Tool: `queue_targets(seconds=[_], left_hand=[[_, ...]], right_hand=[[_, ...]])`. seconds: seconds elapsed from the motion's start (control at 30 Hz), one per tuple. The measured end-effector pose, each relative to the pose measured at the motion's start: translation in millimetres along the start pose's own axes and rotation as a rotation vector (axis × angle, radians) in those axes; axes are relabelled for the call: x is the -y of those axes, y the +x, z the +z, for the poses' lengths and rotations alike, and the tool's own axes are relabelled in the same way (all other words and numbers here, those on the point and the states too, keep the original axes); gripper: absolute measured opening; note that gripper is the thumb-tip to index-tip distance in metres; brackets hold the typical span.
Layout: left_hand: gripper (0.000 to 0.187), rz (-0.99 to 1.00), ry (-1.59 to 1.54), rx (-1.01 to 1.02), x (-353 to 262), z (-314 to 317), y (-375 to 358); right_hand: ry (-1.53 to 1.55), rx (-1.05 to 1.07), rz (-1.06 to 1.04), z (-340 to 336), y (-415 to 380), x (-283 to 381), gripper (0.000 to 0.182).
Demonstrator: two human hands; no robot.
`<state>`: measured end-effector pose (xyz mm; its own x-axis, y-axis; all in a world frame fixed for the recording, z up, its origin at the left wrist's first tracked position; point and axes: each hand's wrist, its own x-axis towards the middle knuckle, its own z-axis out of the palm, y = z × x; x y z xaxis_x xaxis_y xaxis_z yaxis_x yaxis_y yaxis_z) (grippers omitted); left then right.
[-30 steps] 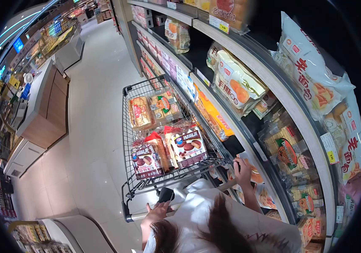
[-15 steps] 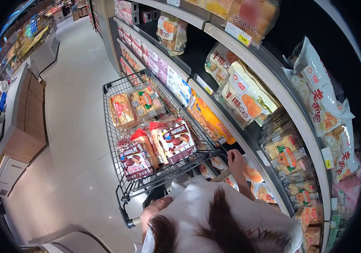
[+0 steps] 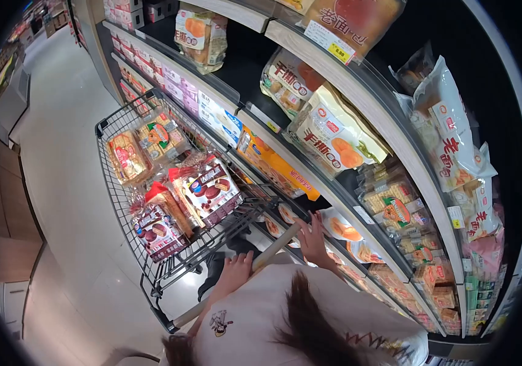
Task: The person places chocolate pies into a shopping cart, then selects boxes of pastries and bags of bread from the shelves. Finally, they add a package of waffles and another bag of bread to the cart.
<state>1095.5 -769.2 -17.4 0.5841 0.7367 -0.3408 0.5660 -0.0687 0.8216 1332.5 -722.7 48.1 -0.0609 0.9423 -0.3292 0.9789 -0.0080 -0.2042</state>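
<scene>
My left hand point(image 3: 236, 269) is closed over the pale handle point(image 3: 268, 252) of a black wire shopping cart point(image 3: 128, 218). My right hand point(image 3: 313, 236) rests at the handle's right end, its fingers partly wrapped and partly stretched forward over it. Inside the cart lie two packs of chocolate pies, a nearer one point(image 3: 158, 234) and a larger one point(image 3: 211, 188), with red-topped wrapping between them. Farther forward are a clear pack of biscuits with a red label point(image 3: 128, 156) and another with a green and orange label point(image 3: 160, 135).
Shelves along the right hold a hand-torn bread bag point(image 3: 339, 135), white bread bags point(image 3: 450, 125), biscuit packs point(image 3: 396, 210) and a yellow-orange box point(image 3: 276, 161). The shelf edge point(image 3: 334, 189) runs close beside the cart. A tiled aisle point(image 3: 69, 140) and wooden counter point(image 3: 14, 201) are at left.
My right hand, raised with curled fingers before, has come down onto the handle. The left hand shows more fully over the bar. The view has turned right, shifting cart and shelves leftward.
</scene>
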Motion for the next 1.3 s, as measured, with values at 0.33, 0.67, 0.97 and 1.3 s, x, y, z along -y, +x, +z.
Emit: queue_targets(seconds=[0.33, 0.67, 0.97, 1.3], left_hand=[[0.063, 0.386, -0.09, -0.468, -23, -51, 108], [0.05, 0.257, -0.932, -0.783, -54, -175, 283], [0.045, 0.197, -1.163, -0.241, -36, -145, 347], [0.043, 0.202, -1.733, -0.485, -31, -114, 258]], right_hand=[[0.088, 0.134, 0.008, -22, -1, -6, 0.063], [0.54, -0.613, -0.196, -105, 67, -52, 0.078], [0.819, -0.291, -0.057, -99, 142, -74, 0.06], [0.551, -0.281, -0.408, -47, 102, -31, 0.065]])
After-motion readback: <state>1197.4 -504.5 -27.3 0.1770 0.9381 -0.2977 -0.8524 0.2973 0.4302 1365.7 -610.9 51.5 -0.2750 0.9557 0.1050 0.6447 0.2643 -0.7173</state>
